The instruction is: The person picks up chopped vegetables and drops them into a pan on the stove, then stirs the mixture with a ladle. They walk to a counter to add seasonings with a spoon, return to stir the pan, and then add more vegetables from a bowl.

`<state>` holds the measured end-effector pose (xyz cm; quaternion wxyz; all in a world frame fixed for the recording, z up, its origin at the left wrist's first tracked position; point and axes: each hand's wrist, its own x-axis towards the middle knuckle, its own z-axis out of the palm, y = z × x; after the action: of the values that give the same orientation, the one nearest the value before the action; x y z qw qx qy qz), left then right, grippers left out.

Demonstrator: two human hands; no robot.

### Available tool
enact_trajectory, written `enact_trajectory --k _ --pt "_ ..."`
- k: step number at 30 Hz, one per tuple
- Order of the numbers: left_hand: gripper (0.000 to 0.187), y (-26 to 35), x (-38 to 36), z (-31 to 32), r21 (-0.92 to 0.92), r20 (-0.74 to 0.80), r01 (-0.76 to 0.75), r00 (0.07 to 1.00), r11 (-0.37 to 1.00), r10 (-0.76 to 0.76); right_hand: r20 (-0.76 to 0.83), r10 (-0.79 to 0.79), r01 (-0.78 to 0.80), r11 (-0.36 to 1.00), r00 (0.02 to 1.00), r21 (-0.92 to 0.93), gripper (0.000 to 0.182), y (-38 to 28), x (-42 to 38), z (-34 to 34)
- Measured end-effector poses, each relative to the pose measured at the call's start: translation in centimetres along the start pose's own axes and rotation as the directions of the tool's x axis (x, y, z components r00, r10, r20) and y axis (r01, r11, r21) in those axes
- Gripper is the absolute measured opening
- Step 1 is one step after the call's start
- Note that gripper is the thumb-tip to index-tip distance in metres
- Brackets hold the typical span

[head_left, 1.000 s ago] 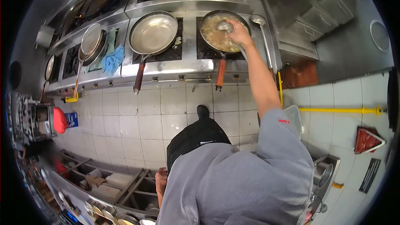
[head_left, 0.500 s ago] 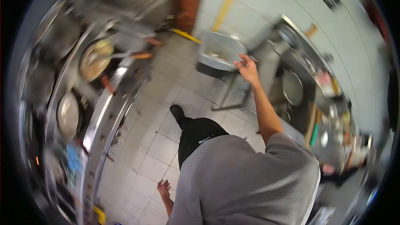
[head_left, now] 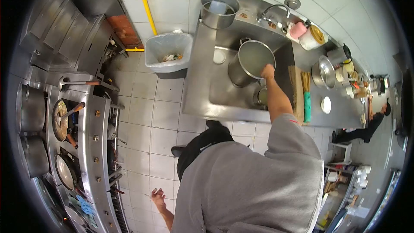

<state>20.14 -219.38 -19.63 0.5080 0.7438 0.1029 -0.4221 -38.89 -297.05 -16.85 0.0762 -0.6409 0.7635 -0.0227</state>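
Observation:
A large metal stockpot with cloudy liquid in it stands in the steel sink. My right hand is closed at the pot's near right rim, where a handle shows just under the fist. A smaller metal pot sits in the basin below my forearm. Over the tiled floor, away from the counter, my left hand hangs low with its fingers loosely apart and nothing in them.
A lined bin with scraps stands left of the sink. Behind the basin is a faucet. A broom head lies at its right, near a metal bowl. The stove with pans runs along the left; another person is far right.
The view has turned and moved closer to the sink. My right hand, stretched out with nothing in it before, is now closed at the stockpot's rim. My left hand still hangs low.

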Motion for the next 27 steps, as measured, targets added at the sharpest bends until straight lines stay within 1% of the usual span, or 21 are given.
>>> enact_trajectory --k 1,3,4,5,6,8,10,11,14,15,16,18,19,20,21,22,23,24,25,26,27 --pt "0.051 0.3 -1.0 1.9 0.039 -0.007 -0.029 1.000 0.999 0.029 0.155 0.005 0.018 0.989 0.988 -0.150 0.042 2.3 3.6 3.5" --pt "0.048 -0.1 -3.4 6.0 0.119 -0.041 -0.030 0.999 0.992 0.036 0.163 -0.335 0.361 0.916 0.928 -0.173 0.034 0.7 4.7 3.5" --pt "0.048 -0.2 -5.1 8.1 0.160 -0.049 -0.020 0.998 0.987 0.028 0.168 -0.312 0.305 0.950 0.935 0.067 0.027 -0.9 5.8 1.6" --pt "0.048 -1.3 -6.4 9.7 0.176 0.022 -0.043 0.999 0.983 0.040 0.188 -0.283 0.219 0.927 0.940 0.304 0.020 -2.7 5.9 -1.4" --pt "0.047 -2.0 -7.8 11.5 0.192 0.097 -0.070 0.994 0.979 0.053 0.082 -0.244 0.210 0.931 0.966 0.299 0.018 -3.8 5.8 -4.1" --pt "0.053 -2.5 -10.5 15.6 0.308 0.162 0.014 0.984 0.951 -0.067 -0.149 -0.156 0.194 0.938 0.976 0.286 0.014 -4.4 6.4 -8.1" --pt "0.054 -4.6 -11.4 18.4 0.552 0.131 -0.035 0.990 0.833 -0.045 -0.013 -0.341 0.340 0.932 0.940 0.127 0.013 0.0 9.2 -5.5" --pt "0.054 -5.3 -12.3 19.6 0.525 0.136 -0.037 0.990 0.850 -0.041 0.063 -0.426 0.423 0.905 0.903 0.053 0.013 2.3 10.6 -3.9" --pt "0.053 -6.6 -14.2 22.2 0.496 0.135 -0.049 0.991 0.867 -0.021 0.176 -0.473 0.484 0.875 0.863 -0.023 0.011 4.7 11.2 -2.4" --pt "0.054 -6.9 -14.8 22.7 0.522 0.125 -0.049 0.992 0.852 -0.020 0.093 -0.469 0.430 0.859 0.878 0.278 0.010 4.9 11.5 -3.7" --pt "0.054 -7.4 -15.6 23.2 0.543 0.109 -0.043 0.994 0.839 -0.019 0.027 -0.449 0.360 0.749 0.893 0.557 0.009 4.2 11.6 -6.6" --pt "0.056 -8.9 -16.9 23.4 0.551 0.105 -0.108 0.993 0.827 0.060 0.157 -0.300 -0.036 0.373 0.941 0.927 0.010 3.5 14.4 -10.3" --pt "0.056 -9.1 -18.0 23.7 0.561 0.079 -0.094 0.995 0.822 0.060 0.083 -0.232 0.028 0.439 0.969 0.898 0.014 2.2 15.1 -12.8" --pt "0.057 -8.7 -19.1 24.4 0.561 0.042 -0.078 0.997 0.824 0.065 -0.091 -0.274 0.184 0.335 0.957 0.924 0.021 2.7 17.8 -13.3" --pt "0.059 -9.2 -19.9 24.6 0.558 0.021 -0.085 0.996 0.826 0.088 -0.575 -0.404 0.694 0.531 0.711 0.485 0.034 2.7 20.1 -13.7" --pt "0.060 -10.2 -20.5 24.5 0.551 0.000 -0.090 0.994 0.829 0.108 -0.654 -0.423 0.680 0.707 0.627 0.194 0.041 1.5 20.2 -16.1" --pt "0.061 -10.9 -21.5 24.8 0.557 -0.040 -0.077 0.992 0.827 0.120 -0.675 -0.461 0.723 0.673 0.576 0.158 0.046 0.7 20.7 -17.2" --pt "0.063 -11.5 -22.5 25.2 0.565 -0.072 -0.062 0.990 0.823 0.124 -0.613 -0.555 0.769 0.623 0.563 0.142 0.051 1.6 23.9 -15.4" --pt "0.063 -11.4 -24.1 25.9 0.547 -0.104 -0.028 0.989 0.837 0.102 -0.374 -0.629 0.717 0.675 0.682 0.172 0.050 2.9 26.1 -14.5" --pt "0.064 -11.4 -25.8 26.6 0.534 -0.125 -0.002 0.989 0.846 0.081 -0.448 -0.698 0.817 0.556 0.558 0.152 0.044 5.0 29.9 -11.4" --pt "0.062 -12.6 -27.1 27.0 0.509 -0.147 -0.001 0.985 0.861 0.088 -0.506 -0.655 0.797 0.594 0.561 0.115 0.037 3.2 25.1 -14.5"
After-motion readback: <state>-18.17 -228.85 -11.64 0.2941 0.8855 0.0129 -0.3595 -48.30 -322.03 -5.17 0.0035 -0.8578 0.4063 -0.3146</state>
